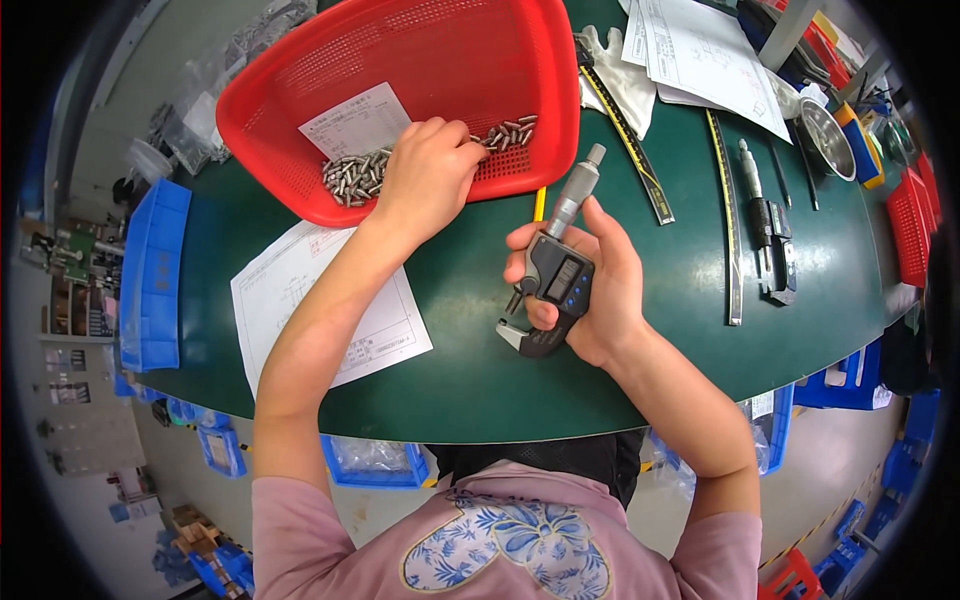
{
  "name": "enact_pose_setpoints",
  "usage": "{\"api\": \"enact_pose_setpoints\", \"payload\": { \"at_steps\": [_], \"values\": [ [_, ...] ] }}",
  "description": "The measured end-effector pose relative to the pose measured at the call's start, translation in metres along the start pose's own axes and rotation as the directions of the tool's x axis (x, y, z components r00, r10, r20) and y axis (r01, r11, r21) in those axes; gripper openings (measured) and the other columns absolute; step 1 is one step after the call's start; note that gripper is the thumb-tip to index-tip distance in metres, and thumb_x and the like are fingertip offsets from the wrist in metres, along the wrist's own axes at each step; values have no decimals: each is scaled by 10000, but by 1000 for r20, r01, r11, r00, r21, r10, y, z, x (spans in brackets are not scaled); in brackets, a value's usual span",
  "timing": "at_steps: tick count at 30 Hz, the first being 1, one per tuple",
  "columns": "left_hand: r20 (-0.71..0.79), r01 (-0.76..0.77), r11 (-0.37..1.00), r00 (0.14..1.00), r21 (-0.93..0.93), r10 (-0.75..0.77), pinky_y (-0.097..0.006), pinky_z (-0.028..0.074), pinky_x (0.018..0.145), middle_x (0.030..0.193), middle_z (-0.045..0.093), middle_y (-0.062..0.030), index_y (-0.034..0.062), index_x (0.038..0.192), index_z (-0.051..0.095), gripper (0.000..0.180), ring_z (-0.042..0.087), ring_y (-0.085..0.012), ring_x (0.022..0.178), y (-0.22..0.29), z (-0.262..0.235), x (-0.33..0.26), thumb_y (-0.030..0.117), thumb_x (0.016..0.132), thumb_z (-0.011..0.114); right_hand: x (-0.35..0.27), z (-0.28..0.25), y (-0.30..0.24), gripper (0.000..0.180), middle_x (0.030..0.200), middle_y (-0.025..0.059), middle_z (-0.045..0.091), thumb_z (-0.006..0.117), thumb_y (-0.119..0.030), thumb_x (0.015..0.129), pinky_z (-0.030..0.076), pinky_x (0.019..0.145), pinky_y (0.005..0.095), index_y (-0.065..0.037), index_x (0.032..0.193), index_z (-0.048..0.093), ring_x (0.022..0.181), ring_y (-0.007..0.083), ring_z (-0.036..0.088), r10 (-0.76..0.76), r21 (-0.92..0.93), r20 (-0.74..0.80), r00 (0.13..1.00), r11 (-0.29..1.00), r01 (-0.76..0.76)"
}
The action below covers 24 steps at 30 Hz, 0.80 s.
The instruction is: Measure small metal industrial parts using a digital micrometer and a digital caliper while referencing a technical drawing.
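Observation:
My right hand (614, 285) is wrapped round a digital micrometer (545, 262), its silver thimble pointing up and away and its dark frame tilted toward me. Between the micrometer's jaws I make out no part. My left hand (428, 172) reaches into a red perforated plastic basket (455, 60) with its fingers curled down at the small metal pins (352, 178). Its fingertips are hidden, so what they hold cannot be seen. The pins lie heaped along the basket's near side, on both sides of that hand. A printed paper slip (358, 122) rests in the basket behind them.
A drawing sheet (385, 345) lies under my left forearm on the green table (480, 400). Right of the basket are a white glove (625, 80), yellow-black strips (728, 230), a second micrometer (765, 225), papers (705, 55) and a metal bowl (826, 140). A blue bin (155, 275) stands at the left edge.

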State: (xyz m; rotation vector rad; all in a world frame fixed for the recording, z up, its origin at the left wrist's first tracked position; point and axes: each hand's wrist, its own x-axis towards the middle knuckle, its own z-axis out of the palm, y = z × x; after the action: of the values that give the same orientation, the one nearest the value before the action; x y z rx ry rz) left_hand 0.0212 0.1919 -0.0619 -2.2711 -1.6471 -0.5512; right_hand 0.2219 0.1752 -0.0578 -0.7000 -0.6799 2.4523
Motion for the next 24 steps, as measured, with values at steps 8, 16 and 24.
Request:
{"api": "enact_pose_setpoints", "payload": {
  "at_steps": [8, 16, 24],
  "values": [
    [68, 333, 738, 929, -587, -365, -282, 420, 664, 720, 534, -55, 36, 828, 544, 136, 532, -173, 717, 28, -15, -19, 6, 699, 574, -3, -2, 0, 601, 693, 123, 537, 261, -539, 823, 352, 392, 234, 9, 888, 499, 390, 147, 401, -13, 21, -37, 999, 1000, 14],
    [628, 430, -485, 675, -762, -388, -235, 431, 726, 925, 567, -91, 24, 913, 511, 134, 535, -119, 826, 82, -36, -79, 37, 792, 567, -4, -1, -4, 612, 689, 126, 550, 216, -532, 841, 356, 418, 254, 5, 879, 507, 405, 164, 414, -77, 143, -20, 997, 987, 80],
    [619, 404, -513, 695, -757, -366, -226, 429, 754, 896, 565, -67, 11, 898, 528, 132, 526, -104, 822, 91, -35, -86, -1, 776, 577, -4, 0, 0, 573, 706, 123, 527, 233, -512, 851, 350, 380, 230, -2, 886, 491, 404, 147, 389, -87, 138, 19, 996, 987, 84]
  ]
}}
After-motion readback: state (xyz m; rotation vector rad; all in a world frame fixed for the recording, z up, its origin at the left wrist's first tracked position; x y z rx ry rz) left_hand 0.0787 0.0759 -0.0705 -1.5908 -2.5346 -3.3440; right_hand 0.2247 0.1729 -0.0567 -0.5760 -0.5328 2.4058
